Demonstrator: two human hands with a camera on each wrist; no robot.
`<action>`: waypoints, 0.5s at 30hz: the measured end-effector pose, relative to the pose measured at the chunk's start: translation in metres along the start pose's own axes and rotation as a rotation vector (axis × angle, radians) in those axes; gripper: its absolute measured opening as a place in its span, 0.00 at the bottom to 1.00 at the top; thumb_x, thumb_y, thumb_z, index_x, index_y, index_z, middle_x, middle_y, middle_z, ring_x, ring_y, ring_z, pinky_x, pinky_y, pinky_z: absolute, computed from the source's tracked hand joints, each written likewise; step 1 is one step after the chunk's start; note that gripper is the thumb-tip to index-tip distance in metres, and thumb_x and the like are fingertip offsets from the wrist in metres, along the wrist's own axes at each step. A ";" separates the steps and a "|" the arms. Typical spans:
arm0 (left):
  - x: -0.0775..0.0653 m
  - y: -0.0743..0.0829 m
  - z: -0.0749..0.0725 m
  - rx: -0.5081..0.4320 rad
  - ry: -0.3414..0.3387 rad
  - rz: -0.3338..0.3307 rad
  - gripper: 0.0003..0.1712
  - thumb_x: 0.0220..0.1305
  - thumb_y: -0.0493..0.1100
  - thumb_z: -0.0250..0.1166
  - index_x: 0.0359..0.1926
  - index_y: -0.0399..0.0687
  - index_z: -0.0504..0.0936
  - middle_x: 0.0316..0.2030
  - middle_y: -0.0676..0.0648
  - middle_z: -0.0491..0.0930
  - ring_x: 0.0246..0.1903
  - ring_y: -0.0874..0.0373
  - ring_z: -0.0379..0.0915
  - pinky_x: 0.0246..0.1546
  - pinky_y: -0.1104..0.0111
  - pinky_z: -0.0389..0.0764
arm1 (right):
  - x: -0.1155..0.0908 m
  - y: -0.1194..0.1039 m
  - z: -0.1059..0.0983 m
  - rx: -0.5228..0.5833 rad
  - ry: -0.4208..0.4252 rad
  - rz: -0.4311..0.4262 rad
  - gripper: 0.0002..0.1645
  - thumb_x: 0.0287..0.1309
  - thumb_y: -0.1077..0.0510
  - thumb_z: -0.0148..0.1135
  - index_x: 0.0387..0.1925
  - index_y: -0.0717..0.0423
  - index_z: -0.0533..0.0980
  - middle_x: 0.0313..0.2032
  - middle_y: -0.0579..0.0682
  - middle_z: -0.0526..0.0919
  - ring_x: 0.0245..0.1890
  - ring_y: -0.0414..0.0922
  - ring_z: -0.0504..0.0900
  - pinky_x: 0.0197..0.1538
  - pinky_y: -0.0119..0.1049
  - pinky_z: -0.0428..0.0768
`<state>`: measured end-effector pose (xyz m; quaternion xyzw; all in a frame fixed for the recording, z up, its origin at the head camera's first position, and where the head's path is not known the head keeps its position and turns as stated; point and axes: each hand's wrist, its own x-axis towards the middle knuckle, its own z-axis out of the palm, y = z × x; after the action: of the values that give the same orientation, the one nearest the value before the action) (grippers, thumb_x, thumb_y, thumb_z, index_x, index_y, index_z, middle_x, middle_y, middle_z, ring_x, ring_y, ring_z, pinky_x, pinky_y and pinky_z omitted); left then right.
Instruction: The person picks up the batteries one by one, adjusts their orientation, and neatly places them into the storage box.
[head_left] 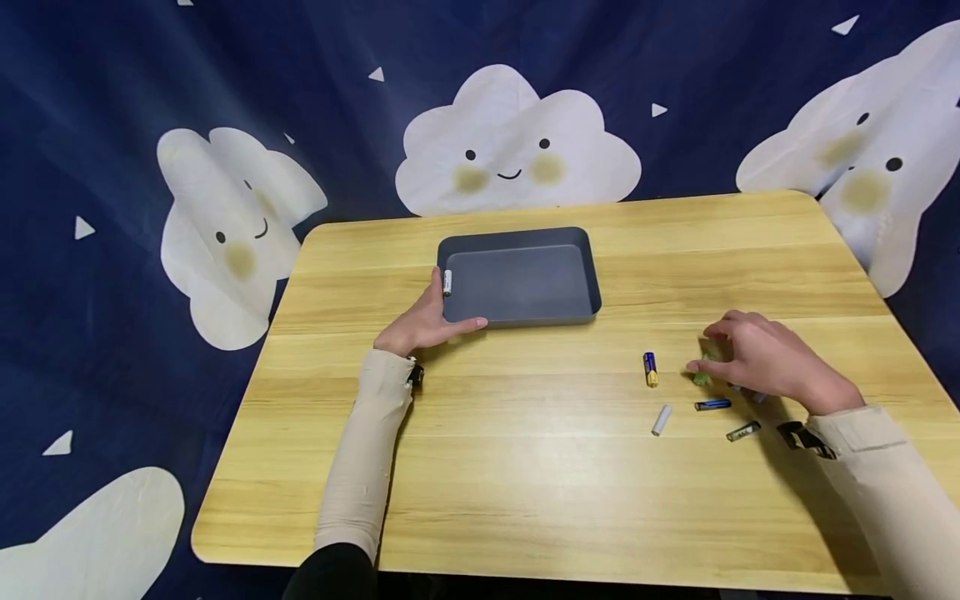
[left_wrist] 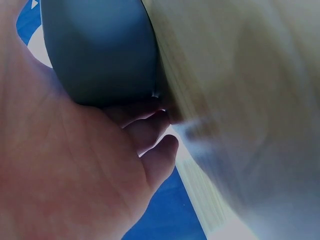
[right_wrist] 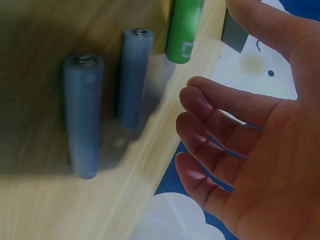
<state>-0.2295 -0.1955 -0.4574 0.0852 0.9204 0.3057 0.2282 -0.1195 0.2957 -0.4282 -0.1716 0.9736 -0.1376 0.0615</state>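
Observation:
In the head view my left hand rests against the front left corner of a dark grey tray, its thumb along the front side and its fingers along the left side. A white battery lies in the tray by its left wall. My right hand hovers over loose batteries, thumb and fingers apart around a green battery. The right wrist view shows a gap between fingers and battery. Two grey-blue batteries stand near that hand; in the head view it partly hides them.
Left of the right hand lie a blue and yellow battery, a white battery, a blue and black battery and a dark battery. Behind the wooden table hangs a navy cloth with clouds.

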 end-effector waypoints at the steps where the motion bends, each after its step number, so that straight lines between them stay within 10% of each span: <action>1: 0.000 0.000 0.000 -0.001 -0.001 0.002 0.84 0.47 0.86 0.64 0.79 0.61 0.13 0.84 0.50 0.25 0.84 0.51 0.31 0.82 0.49 0.49 | -0.001 0.000 0.001 -0.011 -0.001 0.001 0.31 0.55 0.36 0.76 0.39 0.60 0.85 0.37 0.56 0.82 0.32 0.45 0.76 0.33 0.41 0.75; 5: 0.000 0.000 0.000 -0.008 -0.006 -0.004 0.84 0.47 0.86 0.64 0.79 0.62 0.12 0.84 0.51 0.24 0.84 0.51 0.31 0.82 0.49 0.49 | -0.004 0.001 0.004 -0.025 -0.018 0.012 0.28 0.52 0.32 0.77 0.27 0.51 0.78 0.29 0.49 0.75 0.28 0.42 0.69 0.31 0.36 0.65; 15: 0.001 -0.001 0.001 -0.021 0.004 0.004 0.84 0.47 0.86 0.65 0.78 0.63 0.12 0.84 0.50 0.24 0.84 0.51 0.32 0.82 0.49 0.50 | -0.007 0.001 0.005 -0.016 -0.061 0.032 0.32 0.47 0.29 0.78 0.35 0.53 0.85 0.31 0.46 0.80 0.29 0.40 0.72 0.31 0.35 0.68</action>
<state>-0.2299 -0.1959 -0.4592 0.0841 0.9174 0.3160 0.2267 -0.1124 0.2975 -0.4327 -0.1605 0.9749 -0.1236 0.0921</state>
